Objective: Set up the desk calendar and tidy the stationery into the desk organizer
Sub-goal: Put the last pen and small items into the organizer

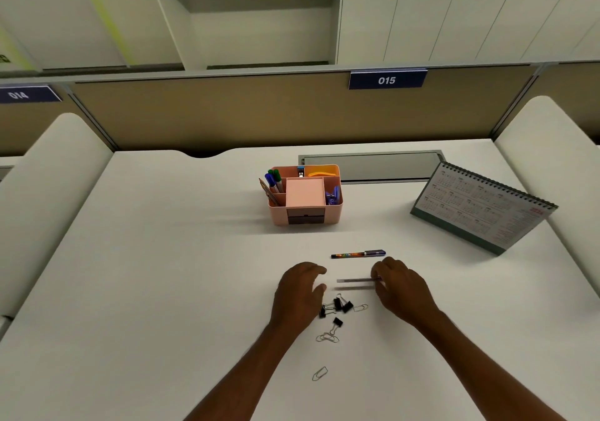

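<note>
Your R hand (pixel 401 286) pinches the grey pen (pixel 355 280) at its 3 o'clock end, tip pointing to 9. Your L hand (pixel 298 287) is loose, fingers half curled, holding nothing. The binder clips (pixel 339 305) lie just beside it at 4. The patterned pen (pixel 357 254) lies on the desk (pixel 162 258) at 12 from the grey pen. The organizer (pixel 305 206) sits further out at 12, and the calendar (pixel 480 208) stands at 2. Some paper clips (pixel 328 337) lie at 6 from the binder clips.
</note>
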`<act>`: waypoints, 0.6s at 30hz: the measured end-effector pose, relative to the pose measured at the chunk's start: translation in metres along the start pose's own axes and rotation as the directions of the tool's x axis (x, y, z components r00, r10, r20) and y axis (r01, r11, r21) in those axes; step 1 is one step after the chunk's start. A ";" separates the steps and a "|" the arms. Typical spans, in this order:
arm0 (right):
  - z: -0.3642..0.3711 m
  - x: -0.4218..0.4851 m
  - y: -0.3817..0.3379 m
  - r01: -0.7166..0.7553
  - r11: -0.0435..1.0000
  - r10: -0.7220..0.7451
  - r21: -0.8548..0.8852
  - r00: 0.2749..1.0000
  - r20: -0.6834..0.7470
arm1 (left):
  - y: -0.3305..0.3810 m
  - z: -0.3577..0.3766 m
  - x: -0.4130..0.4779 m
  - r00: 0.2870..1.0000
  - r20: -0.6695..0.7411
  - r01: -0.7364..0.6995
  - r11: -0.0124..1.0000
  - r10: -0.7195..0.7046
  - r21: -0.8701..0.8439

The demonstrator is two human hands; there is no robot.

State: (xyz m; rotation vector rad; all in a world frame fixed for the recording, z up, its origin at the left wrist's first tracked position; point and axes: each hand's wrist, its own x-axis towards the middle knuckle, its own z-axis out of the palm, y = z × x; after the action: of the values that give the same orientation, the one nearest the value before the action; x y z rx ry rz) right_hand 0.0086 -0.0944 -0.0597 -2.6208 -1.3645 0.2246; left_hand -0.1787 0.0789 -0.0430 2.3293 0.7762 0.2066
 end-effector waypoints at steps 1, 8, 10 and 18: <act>-0.005 0.001 -0.004 0.023 0.999 -0.023 0.046 1.000 0.001 | 0.005 0.000 0.004 1.000 0.004 -0.026 1.000 0.026 -0.010; -0.054 0.028 -0.028 0.123 0.913 -0.092 0.390 0.991 -0.098 | 0.042 -0.010 0.039 0.995 0.026 -0.093 0.995 0.094 -0.024; -0.069 0.039 -0.032 0.095 0.890 -0.043 0.445 0.991 -0.126 | 0.049 -0.015 0.050 0.993 -0.036 -0.113 0.993 0.112 -0.040; -0.118 0.077 -0.040 0.187 0.841 -0.070 0.508 0.968 -0.241 | 0.068 -0.027 0.087 0.977 -0.168 -0.139 0.989 0.129 -0.045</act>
State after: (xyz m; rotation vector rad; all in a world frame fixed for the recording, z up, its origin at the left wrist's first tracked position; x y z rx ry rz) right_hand 0.0460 -0.0187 0.0606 -2.0241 -1.1906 0.2483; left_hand -0.0848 0.1028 0.0161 2.3331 0.6826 0.4801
